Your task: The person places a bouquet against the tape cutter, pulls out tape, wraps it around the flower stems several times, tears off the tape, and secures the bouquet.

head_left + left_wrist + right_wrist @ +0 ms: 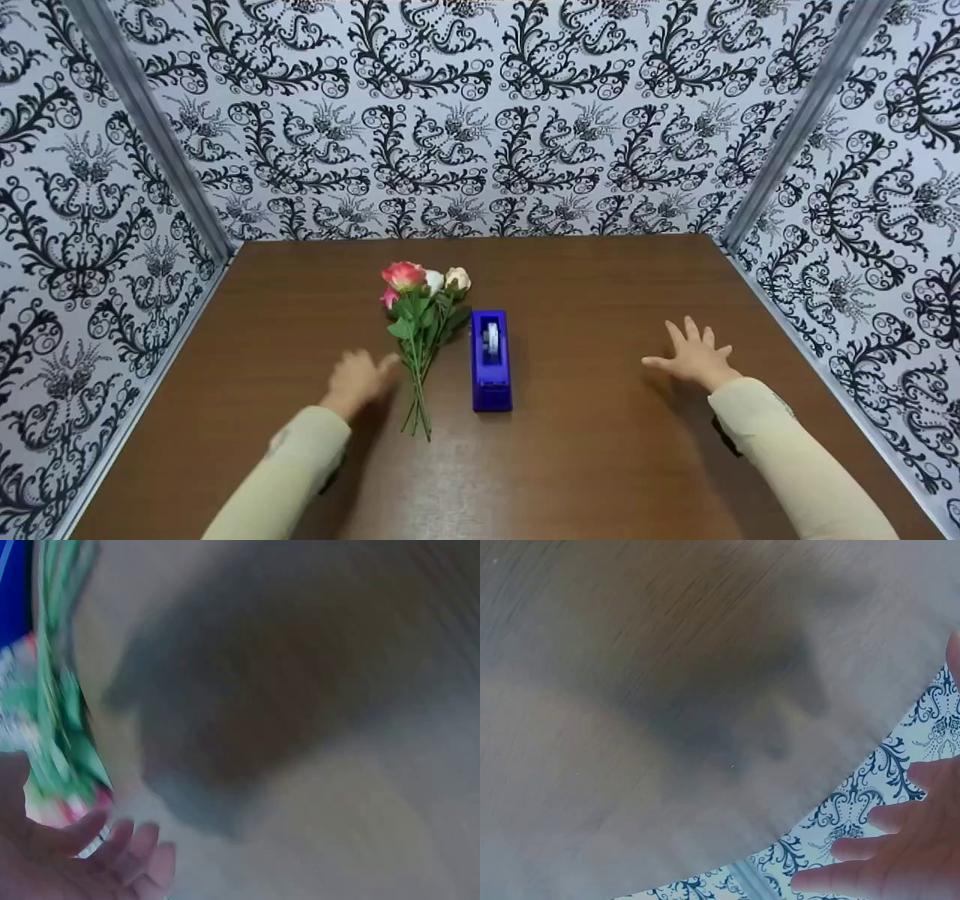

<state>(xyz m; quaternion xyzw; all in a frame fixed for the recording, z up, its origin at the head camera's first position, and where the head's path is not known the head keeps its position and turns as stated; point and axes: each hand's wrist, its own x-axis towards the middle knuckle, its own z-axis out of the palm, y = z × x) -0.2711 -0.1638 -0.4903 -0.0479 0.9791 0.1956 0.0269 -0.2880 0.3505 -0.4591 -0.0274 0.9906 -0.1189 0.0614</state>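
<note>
A bunch of flowers with pink, white and cream blooms lies on the brown table, its green stems pointing toward the person. Close along its right side stands a blue tape dispenser with a roll of tape in it. My left hand, blurred in the head view, hovers just left of the stems with its thumb toward them. In the left wrist view its fingers are loosely bent and hold nothing. Well to the right, my right hand is held over the table, fingers spread and nothing in it.
Wood-grain tabletop spreads beneath both arms. Patterned black-and-white panels rise along the back and both sides, joined by grey corner posts. The hands cast shadows on the table.
</note>
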